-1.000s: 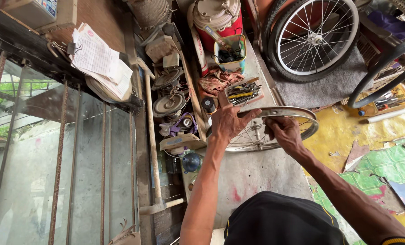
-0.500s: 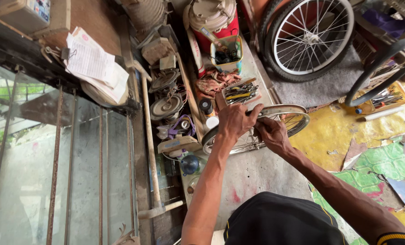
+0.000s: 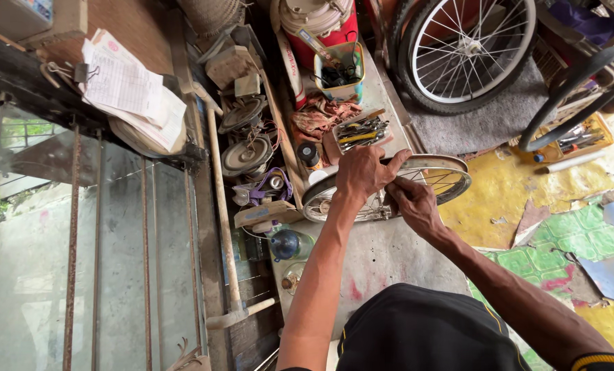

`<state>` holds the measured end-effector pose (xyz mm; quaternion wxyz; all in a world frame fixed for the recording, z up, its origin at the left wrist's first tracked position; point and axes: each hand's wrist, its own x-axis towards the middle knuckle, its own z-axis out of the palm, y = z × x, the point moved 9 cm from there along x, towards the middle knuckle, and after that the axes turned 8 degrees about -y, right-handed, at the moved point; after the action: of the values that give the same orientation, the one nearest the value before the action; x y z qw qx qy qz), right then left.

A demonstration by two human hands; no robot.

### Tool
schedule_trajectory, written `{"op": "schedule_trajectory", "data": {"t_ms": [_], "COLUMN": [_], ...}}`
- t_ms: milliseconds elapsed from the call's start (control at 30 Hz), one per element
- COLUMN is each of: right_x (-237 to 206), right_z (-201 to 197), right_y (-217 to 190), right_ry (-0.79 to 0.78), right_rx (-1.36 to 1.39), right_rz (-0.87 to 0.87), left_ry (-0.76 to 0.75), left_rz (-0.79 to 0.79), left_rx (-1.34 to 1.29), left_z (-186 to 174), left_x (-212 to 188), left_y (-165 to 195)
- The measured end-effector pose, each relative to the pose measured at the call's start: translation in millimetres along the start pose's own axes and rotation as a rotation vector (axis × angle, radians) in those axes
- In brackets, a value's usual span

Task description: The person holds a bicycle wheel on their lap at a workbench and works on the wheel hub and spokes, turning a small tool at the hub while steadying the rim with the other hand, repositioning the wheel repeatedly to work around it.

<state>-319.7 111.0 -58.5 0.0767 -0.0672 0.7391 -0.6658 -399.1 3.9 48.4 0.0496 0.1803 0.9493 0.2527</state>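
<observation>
Your left hand point(image 3: 363, 175) and right hand point(image 3: 413, 204) both grip the bare wheel rim point(image 3: 451, 172) at frame centre; it looks light, stiff metal with thin, bendable spokes, so hold the rim.

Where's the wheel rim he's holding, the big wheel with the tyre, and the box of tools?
wheel rim point(image 3: 451, 180), head view, bare right side.
big wheel point(image 3: 417, 89), head view, tyre.
box of tools point(image 3: 359, 132), head view, tools inside.
</observation>
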Motion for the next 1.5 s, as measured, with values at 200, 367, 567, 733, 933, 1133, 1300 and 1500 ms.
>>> {"op": "schedule_trajectory", "data": {"t_ms": [200,367,567,733,933,1133,1300,1500], "right_x": [3,8,12,17,14,20,20,18], "right_z": [10,11,10,6,6,0,2,0], "right_y": [13,-1,15,6,12,1,2,-3], "right_ry": [-0.058,-0.067,-0.084,-0.042,-0.096,-0.085,-0.111,-0.117], "right_rx": [-0.06,0.081,-0.151,0.142,-0.111,-0.053,-0.082,-0.101], "right_rz": [0.123,0.036,0.198,0.002,0.127,0.032,0.086,0.093], "left_ry": [0.052,0.057,0.028,-0.012,0.014,0.018,-0.029,0.032], "left_rz": [0.005,0.002,-0.035,-0.076,-0.036,-0.009,-0.052,0.001], "left_rx": [-0.093,-0.099,-0.113,-0.079,-0.068,-0.091,-0.064,-0.044], "left_z": [-18,-26,-26,-12,-13,-4,-6,-7], "left_x": [-4,-4,-3,3,1,4,5,-5], "left_y": [-2,1,-8,-8,-9,-6,-10,-2]}}
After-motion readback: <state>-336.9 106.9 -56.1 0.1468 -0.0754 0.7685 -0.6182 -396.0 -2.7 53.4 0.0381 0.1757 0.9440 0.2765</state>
